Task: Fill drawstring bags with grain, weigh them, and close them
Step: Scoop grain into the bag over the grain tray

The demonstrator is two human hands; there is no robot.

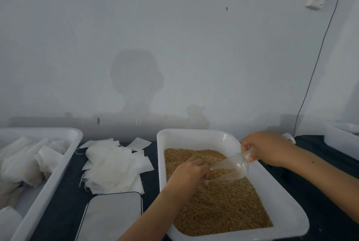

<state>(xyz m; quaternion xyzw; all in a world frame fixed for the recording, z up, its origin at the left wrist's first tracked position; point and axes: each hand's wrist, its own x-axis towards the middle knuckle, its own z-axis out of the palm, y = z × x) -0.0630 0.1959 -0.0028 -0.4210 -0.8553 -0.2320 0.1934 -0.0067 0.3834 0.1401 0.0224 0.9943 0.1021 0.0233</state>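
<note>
A white tray holds brown grain. My right hand grips the handle of a clear plastic scoop, which is tilted down to the left with some grain inside. The scoop's mouth points at my left hand, which hovers over the grain with its fingers curled downward. Whatever the left hand holds is hidden beneath it. A loose pile of empty white drawstring bags lies on the dark table left of the grain tray.
A flat white scale with a dark rim sits in front of the bag pile. A long white tray at the left holds white bags. Another white container stands at the far right, with a cable running up the wall.
</note>
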